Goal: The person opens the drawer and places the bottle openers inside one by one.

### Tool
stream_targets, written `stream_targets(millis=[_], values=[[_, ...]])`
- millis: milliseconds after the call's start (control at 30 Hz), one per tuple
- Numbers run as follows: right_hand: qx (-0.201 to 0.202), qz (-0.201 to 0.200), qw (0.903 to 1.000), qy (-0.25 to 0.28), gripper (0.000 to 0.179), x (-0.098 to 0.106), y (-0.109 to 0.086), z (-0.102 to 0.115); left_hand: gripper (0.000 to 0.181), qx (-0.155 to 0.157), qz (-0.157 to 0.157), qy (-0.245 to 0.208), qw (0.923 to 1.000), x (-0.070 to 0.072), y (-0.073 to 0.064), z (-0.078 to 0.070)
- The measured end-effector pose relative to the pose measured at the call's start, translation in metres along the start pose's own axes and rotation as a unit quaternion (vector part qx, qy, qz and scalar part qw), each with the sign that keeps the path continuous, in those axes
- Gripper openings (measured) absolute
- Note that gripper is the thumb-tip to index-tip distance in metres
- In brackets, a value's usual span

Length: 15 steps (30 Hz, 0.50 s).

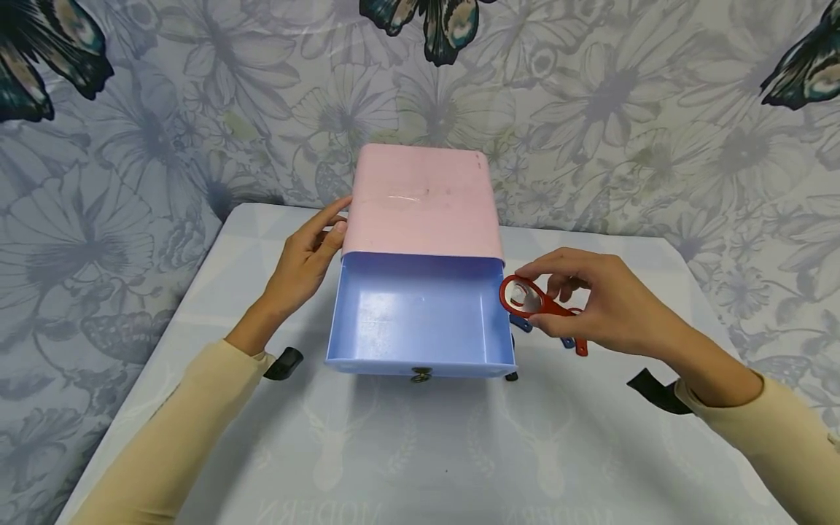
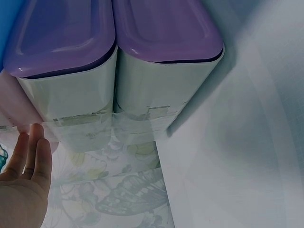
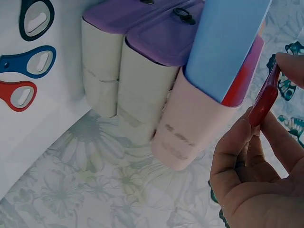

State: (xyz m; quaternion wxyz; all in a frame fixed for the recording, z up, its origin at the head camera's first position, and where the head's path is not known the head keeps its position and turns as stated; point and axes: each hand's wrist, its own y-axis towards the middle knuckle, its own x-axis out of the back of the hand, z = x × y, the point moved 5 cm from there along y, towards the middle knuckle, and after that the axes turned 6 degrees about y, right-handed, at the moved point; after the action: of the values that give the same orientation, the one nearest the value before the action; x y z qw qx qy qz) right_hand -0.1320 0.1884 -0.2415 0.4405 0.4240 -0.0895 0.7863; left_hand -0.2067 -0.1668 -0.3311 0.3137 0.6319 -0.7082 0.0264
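Observation:
A pink box (image 1: pixel 420 200) tops a stack of drawer units, its light blue drawer (image 1: pixel 420 313) pulled far out; nothing shows inside it. My left hand (image 1: pixel 303 255) rests its fingertips on the box's left side, fingers fairly straight in the left wrist view. Just over the drawer's right edge, my right hand (image 1: pixel 600 295) pinches a red bottle opener (image 1: pixel 556 308) between thumb and fingers, its ring-shaped head toward the drawer. On the table beside the stack lie a blue bottle opener (image 3: pixel 14 65), a black one (image 3: pixel 23 23) and another red one (image 3: pixel 8 90).
Under the pink box are two white units (image 3: pixel 149 95) with purple drawers (image 3: pixel 161 45), both pushed in. The white table (image 1: pixel 420 452) ends at a floral cloth wall (image 1: pixel 590 146) behind. Black straps (image 1: pixel 659 392) hang at both cuffs.

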Motion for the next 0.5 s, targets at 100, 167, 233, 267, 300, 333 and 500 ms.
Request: stream_targets(millis=[100,167,233,267,300,333,500], values=[[-0.002,0.013,0.9997,0.019,0.051,-0.002,0.005,0.007,0.047,-0.002,0.000,-0.002,1.0000,0.000,0.000,0.000],[0.004,0.018,0.9997,0.014,0.049,-0.004,0.009,0.011,0.047,-0.002,0.001,-0.002,1.0000,-0.001,0.001,0.000],[0.016,0.022,0.9996,0.004,0.048,-0.006,0.014,0.015,0.046,0.000,0.001,-0.001,1.0000,-0.001,0.001,0.000],[0.021,0.024,0.9995,-0.003,0.048,-0.007,0.017,0.017,0.046,0.000,0.001,0.000,1.0000,-0.001,0.001,0.000],[0.030,0.027,0.9991,-0.012,0.047,-0.008,0.021,0.019,0.047,0.000,0.001,0.003,1.0000,-0.001,0.001,0.000],[0.035,0.033,0.9988,-0.013,0.047,-0.010,0.024,0.021,0.047,0.000,0.000,0.004,1.0000,-0.001,0.001,0.000],[0.059,0.073,0.9955,-0.005,0.043,-0.020,0.041,0.030,0.047,0.002,-0.002,0.001,1.0000,-0.001,0.000,0.001]])
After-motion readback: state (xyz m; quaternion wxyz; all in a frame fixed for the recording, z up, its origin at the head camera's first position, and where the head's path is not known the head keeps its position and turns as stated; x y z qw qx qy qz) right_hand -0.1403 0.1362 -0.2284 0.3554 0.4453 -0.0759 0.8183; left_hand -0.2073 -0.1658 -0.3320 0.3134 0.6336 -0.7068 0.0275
